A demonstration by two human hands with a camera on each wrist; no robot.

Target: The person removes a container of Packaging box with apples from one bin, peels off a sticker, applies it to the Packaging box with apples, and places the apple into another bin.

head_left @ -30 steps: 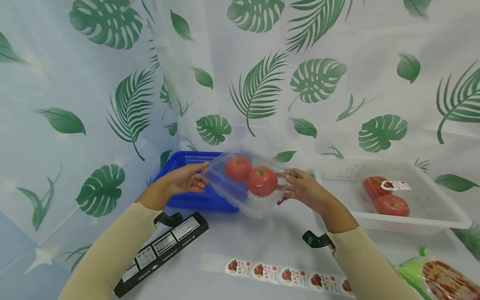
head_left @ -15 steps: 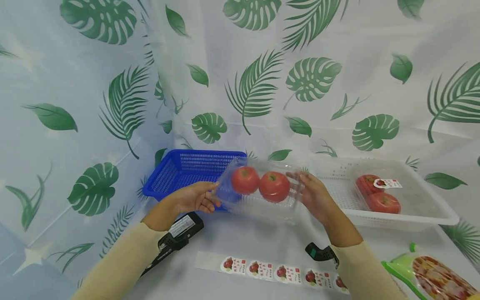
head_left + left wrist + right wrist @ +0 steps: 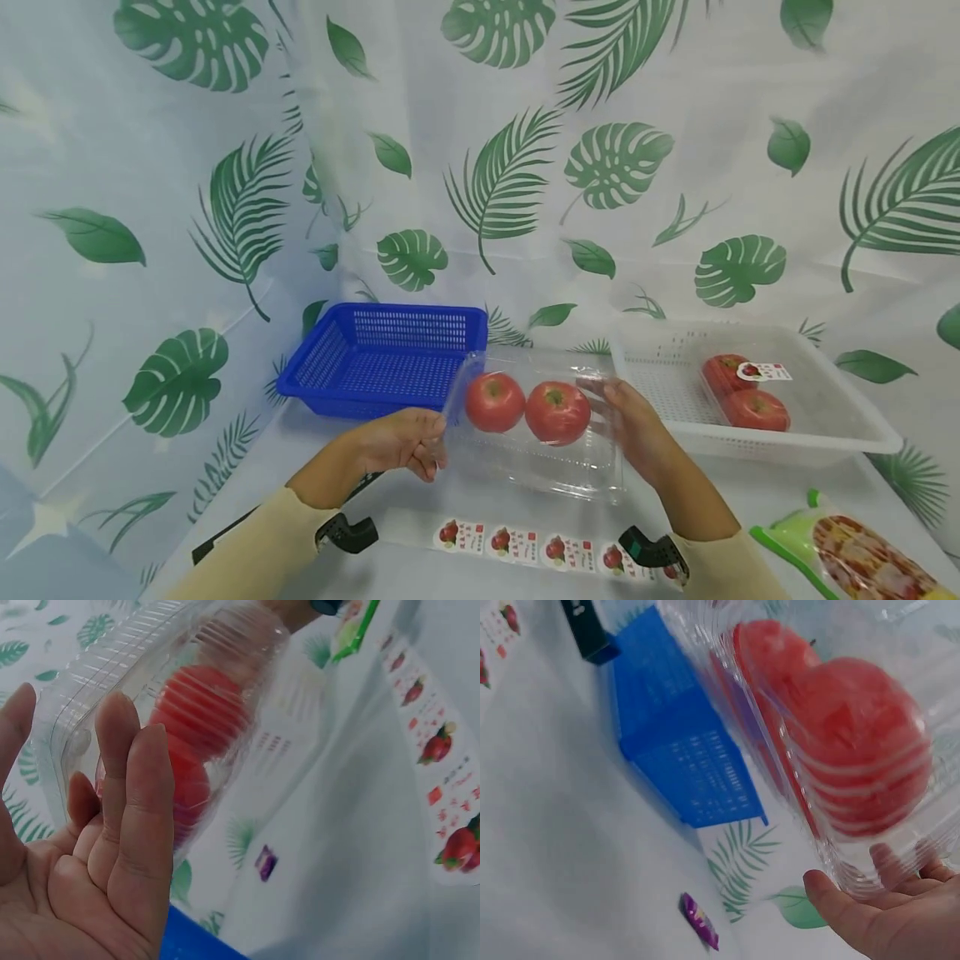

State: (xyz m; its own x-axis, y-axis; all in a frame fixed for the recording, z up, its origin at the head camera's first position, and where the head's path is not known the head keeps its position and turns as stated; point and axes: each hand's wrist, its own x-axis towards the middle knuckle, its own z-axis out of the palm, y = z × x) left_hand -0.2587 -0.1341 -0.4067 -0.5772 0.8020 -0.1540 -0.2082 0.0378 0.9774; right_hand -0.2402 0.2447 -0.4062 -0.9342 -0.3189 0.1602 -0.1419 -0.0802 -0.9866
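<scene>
Lower and nearer the person than a second ago, the clear box point(image 3: 536, 425) with two tomatoes point(image 3: 527, 407) now sits just above the table point(image 3: 465, 483) in the head view, in front of the blue basket point(image 3: 382, 357) and left of the white basket point(image 3: 757, 392), with the left hand point(image 3: 401, 440) holding its left end in bent fingers, the right hand point(image 3: 637, 421) flat against its right end, and a sticker strip point(image 3: 555, 550) in front. From the left wrist, the left hand point(image 3: 90, 870) shows nearly straight fingers point(image 3: 142, 817) against the box point(image 3: 165, 697). From the right wrist, the right hand point(image 3: 885, 915) cradles the box point(image 3: 817, 742) on an open palm, the blue basket point(image 3: 682, 750) behind.
</scene>
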